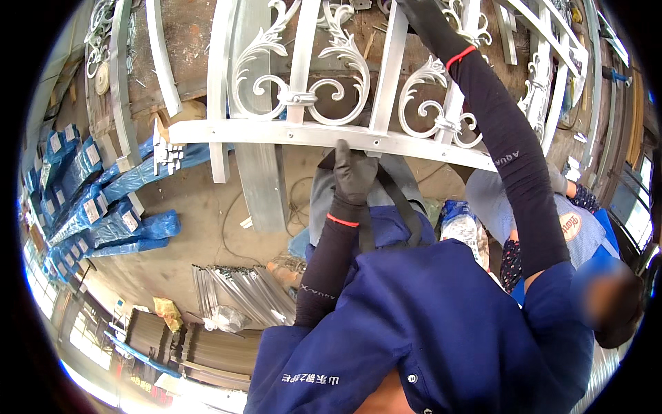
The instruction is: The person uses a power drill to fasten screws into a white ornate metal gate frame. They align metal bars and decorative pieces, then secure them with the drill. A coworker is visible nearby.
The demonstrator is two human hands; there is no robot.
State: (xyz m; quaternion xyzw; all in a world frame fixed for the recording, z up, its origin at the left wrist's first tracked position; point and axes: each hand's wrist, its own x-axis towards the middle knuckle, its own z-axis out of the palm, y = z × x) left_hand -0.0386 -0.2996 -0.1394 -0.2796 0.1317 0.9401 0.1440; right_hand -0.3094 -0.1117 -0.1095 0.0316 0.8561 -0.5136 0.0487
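A white metal railing panel (269,132) with upright bars and scrolled leaf ornaments (358,77) lies across the workbench in front of me. My left hand (354,178), in a dark glove, is closed on the panel's near rail. Its thumb presses the rail's side, while the other fingers are largely hidden beneath. Stretched far forward, my right hand (422,19), also gloved, is beside an upright bar (388,69) at the picture's top edge. Its fingertips are cut off, so their grip does not show. Small screws or holes dot the near rail.
Blue-wrapped bundles (103,207) are piled at the left. Metal bars (241,290) lie on the floor behind, near a cable (224,231). Another person in a striped apron (579,224) is close on my right. More railing panels (552,76) stand at the far right.
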